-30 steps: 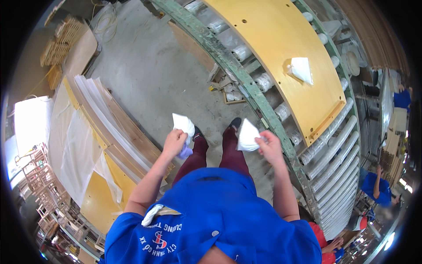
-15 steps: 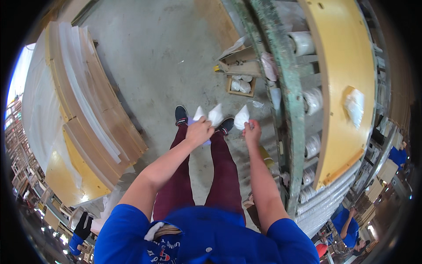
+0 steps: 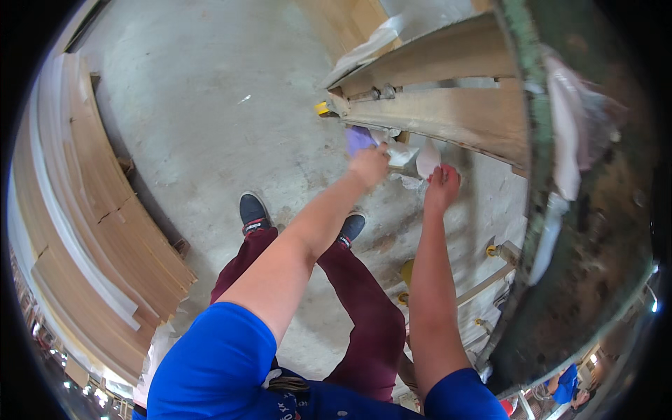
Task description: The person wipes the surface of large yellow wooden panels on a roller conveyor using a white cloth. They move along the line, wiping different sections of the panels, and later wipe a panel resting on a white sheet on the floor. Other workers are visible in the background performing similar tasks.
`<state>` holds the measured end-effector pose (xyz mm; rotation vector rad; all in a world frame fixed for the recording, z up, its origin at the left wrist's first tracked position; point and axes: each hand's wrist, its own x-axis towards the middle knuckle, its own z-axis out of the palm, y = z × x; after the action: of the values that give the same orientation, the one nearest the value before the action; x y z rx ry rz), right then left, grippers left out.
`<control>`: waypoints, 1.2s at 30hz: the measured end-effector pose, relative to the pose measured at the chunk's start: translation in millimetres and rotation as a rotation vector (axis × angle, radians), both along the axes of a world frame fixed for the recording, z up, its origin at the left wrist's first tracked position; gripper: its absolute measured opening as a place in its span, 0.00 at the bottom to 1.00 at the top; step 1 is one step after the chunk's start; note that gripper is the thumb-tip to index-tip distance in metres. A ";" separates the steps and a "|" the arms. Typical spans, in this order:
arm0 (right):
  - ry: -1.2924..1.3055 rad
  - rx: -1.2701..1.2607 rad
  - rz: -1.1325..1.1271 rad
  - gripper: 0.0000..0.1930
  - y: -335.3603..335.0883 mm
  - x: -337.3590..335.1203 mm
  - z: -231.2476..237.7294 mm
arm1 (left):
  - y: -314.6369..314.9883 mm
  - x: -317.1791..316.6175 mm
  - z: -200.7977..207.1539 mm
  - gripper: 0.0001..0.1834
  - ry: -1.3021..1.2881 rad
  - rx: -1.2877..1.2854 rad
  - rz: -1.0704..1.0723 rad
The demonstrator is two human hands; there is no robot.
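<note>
Both bare arms reach forward and down over the grey concrete floor [image 3: 196,105], the left slanting across the body, the right nearly straight. The left hand [image 3: 371,166] is closed, fingers curled against a soft purple cloth [image 3: 360,140] and, it seems, something whitish — blur and the clutter behind hide the grip, so I cannot tell how many pieces it has. The right hand [image 3: 443,185] pinches one thin, pointed white packet [image 3: 428,159] that stands up from its fingertips, near the left hand and just below the edge of one weathered brown wooden frame [image 3: 441,108] in this view.

Two dark shoes [image 3: 253,208] show, the right one partly covered by the left forearm. One stack of tan wooden boards [image 3: 105,210] at the left and one scuffed green metal beam [image 3: 535,133] at the right — both run out of sight at the dark rim
</note>
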<state>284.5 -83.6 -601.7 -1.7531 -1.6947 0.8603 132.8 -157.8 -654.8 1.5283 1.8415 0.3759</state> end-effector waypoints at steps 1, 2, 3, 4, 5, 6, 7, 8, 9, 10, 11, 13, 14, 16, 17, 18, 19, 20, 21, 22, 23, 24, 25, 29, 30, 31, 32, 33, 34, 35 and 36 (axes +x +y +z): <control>-0.018 0.044 0.043 0.05 7.8 -2.6 -14.2 | 2.2 -4.2 -15.6 0.12 0.056 -0.036 0.004; -0.033 0.086 0.089 0.06 15.7 -8.9 -28.6 | 1.5 -8.4 -28.8 0.12 0.116 -0.073 0.011; -0.106 0.123 0.173 0.07 20.8 -18.8 -45.7 | -3.0 -13.9 -38.1 0.12 0.108 -0.092 0.057; -0.192 0.174 0.239 0.08 27.0 -23.1 -56.4 | -4.7 -15.6 -41.4 0.12 0.088 -0.106 0.089; -0.337 0.229 0.339 0.10 30.3 -32.6 -67.0 | -6.4 -19.6 -42.4 0.12 0.073 -0.117 0.124; -0.502 0.272 0.432 0.11 28.1 -35.7 -73.7 | -12.3 -18.1 -39.1 0.12 0.046 -0.042 0.138; -0.525 0.104 0.388 0.13 27.4 -29.0 -78.4 | -14.8 -9.9 -30.3 0.13 0.003 0.046 0.140; -0.539 -0.057 0.334 0.15 24.1 -20.7 -78.8 | -17.1 -2.3 -18.7 0.13 -0.041 0.138 0.141; -0.384 -0.216 0.332 0.17 2.3 -34.4 -79.5 | -35.2 -7.9 -13.6 0.14 -0.091 0.051 0.202; -0.232 -0.362 0.346 0.21 -21.1 -51.7 -71.2 | -54.9 -11.9 -10.1 0.14 -0.140 -0.026 0.285; -0.198 -0.385 0.370 0.22 -50.6 -58.0 -58.0 | -77.5 -12.5 -2.5 0.15 -0.209 -0.097 0.355; -0.065 -0.461 0.484 0.28 -89.2 -83.6 -21.1 | -122.0 -23.3 2.5 0.19 -0.805 -0.483 0.806; -0.032 -0.633 0.496 0.35 -114.8 -80.3 0.7 | -141.1 -14.9 19.8 0.22 -1.184 -0.568 1.157; 0.157 -0.853 0.483 0.45 -158.2 -74.4 46.4 | -158.6 -16.1 65.4 0.27 -1.713 -0.595 1.511; 0.212 -0.810 0.518 0.43 -178.7 -76.2 67.5 | -171.7 -18.2 91.9 0.29 -1.867 -0.570 1.534; 0.269 -0.753 0.545 0.42 -197.8 -78.2 87.9 | -181.0 -19.9 121.1 0.31 -2.020 -0.545 1.543; 0.326 -0.693 0.586 0.40 -207.7 -79.2 109.4 | -187.6 -21.3 151.6 0.32 -2.052 -0.516 1.471; 0.256 -0.725 0.533 0.36 -212.6 -75.7 130.4 | -194.2 -24.1 182.9 0.33 -2.081 -0.493 1.399; 0.196 -0.753 0.483 0.32 -209.9 -78.7 161.6 | -200.3 -29.3 214.5 0.34 -2.105 -0.461 1.322; 0.135 -0.779 0.436 0.29 -204.5 -81.3 191.5 | -207.4 -38.2 237.3 0.37 -1.991 -0.511 1.276; 0.214 -0.759 0.455 0.26 -202.7 -84.6 216.6 | -210.8 -44.5 258.0 0.38 -1.838 -0.499 1.238; 0.292 -0.729 0.470 0.23 -197.6 -89.4 240.3 | -209.0 -50.4 277.7 0.39 -1.689 -0.482 1.183; 0.373 -0.696 0.489 0.20 -195.9 -95.3 262.6 | -210.7 -57.8 293.9 0.41 -1.539 -0.457 1.127; 0.588 -0.623 0.532 0.20 -212.8 -121.7 331.4 | -210.8 -82.1 360.5 0.55 -1.622 -0.615 0.711; 0.477 -0.481 0.360 0.20 -220.5 -139.5 364.4 | -204.6 -88.0 367.8 0.58 -1.915 -0.623 0.592; 0.652 -0.604 0.342 0.20 -222.6 -145.4 378.6 | -201.6 -93.2 382.4 0.58 -1.888 -0.567 0.482; 0.829 -0.724 0.326 0.19 -221.2 -148.4 390.8 | -200.2 -97.1 397.0 0.58 -1.862 -0.513 0.375; 1.010 -0.833 0.335 0.19 -213.7 -152.6 402.5 | -195.0 -101.6 411.5 0.58 -1.832 -0.437 0.266; 1.089 -0.853 0.270 0.18 -211.6 -155.8 415.0 | -196.7 -102.4 423.0 0.51 -1.829 -0.375 0.205; 1.167 -0.872 0.206 0.17 -210.1 -157.2 427.6 | -196.8 -105.4 433.6 0.50 -1.794 -0.425 0.194; 1.243 -0.895 0.158 0.16 -209.2 -159.4 438.1 | -194.7 -112.1 439.6 0.49 -1.756 -0.457 0.191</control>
<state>125.0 -292.8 -163.6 -0.9576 -0.5827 2.3532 20.7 -352.5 -215.2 0.2563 0.5140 0.8944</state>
